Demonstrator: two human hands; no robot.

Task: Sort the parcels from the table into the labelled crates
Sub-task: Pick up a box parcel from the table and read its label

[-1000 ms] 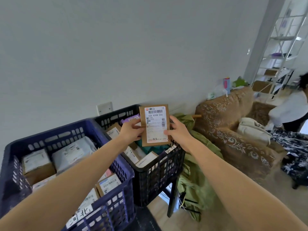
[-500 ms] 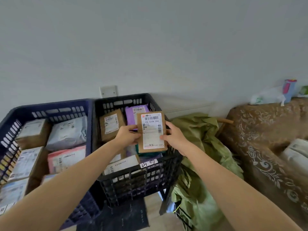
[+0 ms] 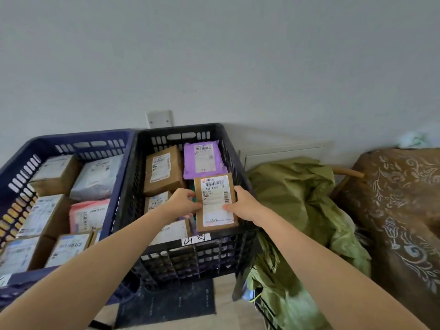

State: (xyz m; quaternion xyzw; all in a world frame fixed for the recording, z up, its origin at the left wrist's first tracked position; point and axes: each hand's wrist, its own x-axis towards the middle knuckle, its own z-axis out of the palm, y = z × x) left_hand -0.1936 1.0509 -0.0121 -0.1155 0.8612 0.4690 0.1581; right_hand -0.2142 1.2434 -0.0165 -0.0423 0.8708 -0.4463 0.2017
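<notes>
A small flat brown cardboard parcel with a white barcode label is held over the front right of the black crate. My left hand pinches its left edge and my right hand pinches its right edge. The black crate carries a white handwritten label on its front rim and holds a brown box, a purple mailer and other parcels. To its left stands a blue crate filled with several boxes and mailers.
A crumpled green sack lies right of the black crate. A brown patterned sofa fills the right edge. The grey wall with a white socket plate is just behind the crates. A dark mat lies on the floor below.
The view has swung left and down toward the crates. Both hands have lowered the brown parcel from above the rim into the front right of the black crate.
</notes>
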